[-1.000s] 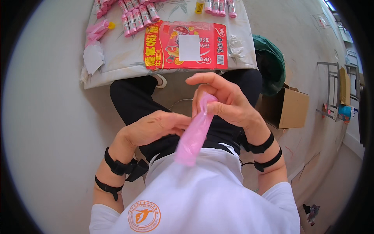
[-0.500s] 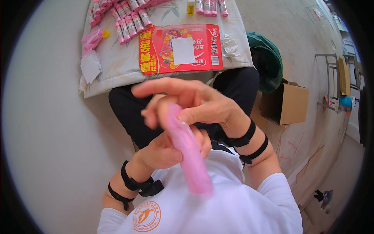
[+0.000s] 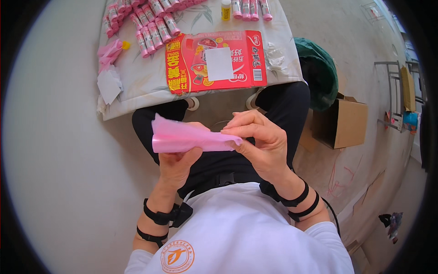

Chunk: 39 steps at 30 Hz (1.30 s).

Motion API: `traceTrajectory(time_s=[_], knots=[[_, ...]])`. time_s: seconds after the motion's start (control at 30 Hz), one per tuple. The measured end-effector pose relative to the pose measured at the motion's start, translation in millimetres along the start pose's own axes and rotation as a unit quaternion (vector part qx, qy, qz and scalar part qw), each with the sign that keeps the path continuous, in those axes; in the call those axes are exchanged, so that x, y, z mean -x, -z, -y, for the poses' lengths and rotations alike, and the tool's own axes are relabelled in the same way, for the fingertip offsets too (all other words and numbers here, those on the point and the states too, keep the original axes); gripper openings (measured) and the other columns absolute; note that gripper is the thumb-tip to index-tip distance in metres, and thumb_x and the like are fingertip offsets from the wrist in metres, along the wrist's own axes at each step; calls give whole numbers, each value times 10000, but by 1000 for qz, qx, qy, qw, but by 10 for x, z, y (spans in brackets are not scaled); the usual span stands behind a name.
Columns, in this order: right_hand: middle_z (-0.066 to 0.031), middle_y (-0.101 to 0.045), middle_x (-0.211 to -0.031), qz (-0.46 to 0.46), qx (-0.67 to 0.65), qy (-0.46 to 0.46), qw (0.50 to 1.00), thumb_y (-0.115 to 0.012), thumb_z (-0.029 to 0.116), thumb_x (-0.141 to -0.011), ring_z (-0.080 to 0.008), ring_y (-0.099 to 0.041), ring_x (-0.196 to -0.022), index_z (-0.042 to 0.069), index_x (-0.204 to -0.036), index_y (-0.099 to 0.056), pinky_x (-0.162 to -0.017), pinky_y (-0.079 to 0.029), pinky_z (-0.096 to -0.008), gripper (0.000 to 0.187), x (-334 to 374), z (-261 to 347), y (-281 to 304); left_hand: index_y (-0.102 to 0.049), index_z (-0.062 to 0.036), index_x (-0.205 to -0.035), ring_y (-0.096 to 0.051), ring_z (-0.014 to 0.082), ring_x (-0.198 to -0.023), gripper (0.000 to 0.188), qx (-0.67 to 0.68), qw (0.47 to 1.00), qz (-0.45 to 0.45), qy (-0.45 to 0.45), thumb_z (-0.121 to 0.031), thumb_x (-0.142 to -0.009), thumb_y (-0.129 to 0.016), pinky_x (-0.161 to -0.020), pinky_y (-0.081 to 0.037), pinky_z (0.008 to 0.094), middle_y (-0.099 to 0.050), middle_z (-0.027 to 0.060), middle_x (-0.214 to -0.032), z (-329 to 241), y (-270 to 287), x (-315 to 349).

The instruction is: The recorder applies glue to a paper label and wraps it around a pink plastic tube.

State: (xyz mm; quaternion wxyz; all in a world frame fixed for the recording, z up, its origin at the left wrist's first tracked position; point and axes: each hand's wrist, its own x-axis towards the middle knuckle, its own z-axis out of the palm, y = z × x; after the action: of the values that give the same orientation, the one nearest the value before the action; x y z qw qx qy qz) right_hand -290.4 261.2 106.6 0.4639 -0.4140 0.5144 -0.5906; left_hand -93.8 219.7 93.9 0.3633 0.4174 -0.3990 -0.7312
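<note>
A folded length of thin pink plastic film (image 3: 187, 139) is stretched sideways between my hands, above my lap. Its left end flares out wide, with one corner sticking up, while the right end narrows to a crumpled tip. My left hand (image 3: 177, 166) is closed around the film from below, its thumb on the near side and the other fingers mostly hidden behind. At the narrow right end, my right hand (image 3: 264, 144) pinches the tip between thumb and fingers.
Ahead, a cloth-covered table (image 3: 141, 77) bears a red printed cardboard sheet (image 3: 187, 64) with a white paper (image 3: 219, 64), several pink labelled rolls (image 3: 157, 34), a yellow bottle (image 3: 226, 10) and crumpled pink film (image 3: 109, 51). At right stand a green bag-lined bin (image 3: 331, 75) and a cardboard box (image 3: 351, 123).
The pink film has swung from a steep slant to nearly level, and its left end has spread open. My right hand has moved right and now pinches the film's narrow end.
</note>
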Motion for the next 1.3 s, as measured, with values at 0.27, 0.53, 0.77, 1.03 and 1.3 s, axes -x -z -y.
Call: traceTrajectory(time_s=[0.27,0.53,0.77,1.03,1.3], knots=[[-80,-585,-1097,21,-175,-145,974,-730,32,-792,-154,-576,-973,-2,-1102,-636,-805,-468,-258,326,-104,-39,3,-535,-54,-1184,-540,216,-1121,339,61,997,-44,-3,-121,-871,-648,-973,-429,383,-570,94,-1165,104,-38,-48],[-65,-607,-1046,-21,-284,-343,895,-721,140,-820,-115,-580,-916,-10,-1227,-502,-745,-471,-245,486,-118,-241,-74,-584,-83,-1003,-495,34,-625,181,153,979,-118,71,-65,-843,-667,-516,-376,206,-596,-6,-844,136,-311,-225],[-84,-581,-1003,-123,138,-93,978,-748,123,-766,-191,-573,-927,54,-1144,-528,-755,-457,-289,442,19,-215,-241,-560,-69,-947,-442,27,-491,129,108,985,-116,71,-152,-878,-633,-423,-329,189,-538,-21,-674,109,-294,-217],[-39,-606,-933,-26,502,302,810,-761,144,-622,-196,-573,-836,81,-1010,-643,-874,-365,-389,410,15,-230,-105,-589,-25,-949,-499,62,-469,120,158,978,-118,59,-70,-861,-657,-392,-366,183,-616,61,-785,38,-369,-162],[-76,-592,-954,8,161,17,987,-819,51,-650,-222,-582,-937,40,-1128,-552,-820,-476,-314,548,-24,-152,-78,-586,4,-978,-512,75,-484,160,147,988,-9,-40,-14,-840,-666,-403,-367,179,-624,160,-1017,37,-181,-152]])
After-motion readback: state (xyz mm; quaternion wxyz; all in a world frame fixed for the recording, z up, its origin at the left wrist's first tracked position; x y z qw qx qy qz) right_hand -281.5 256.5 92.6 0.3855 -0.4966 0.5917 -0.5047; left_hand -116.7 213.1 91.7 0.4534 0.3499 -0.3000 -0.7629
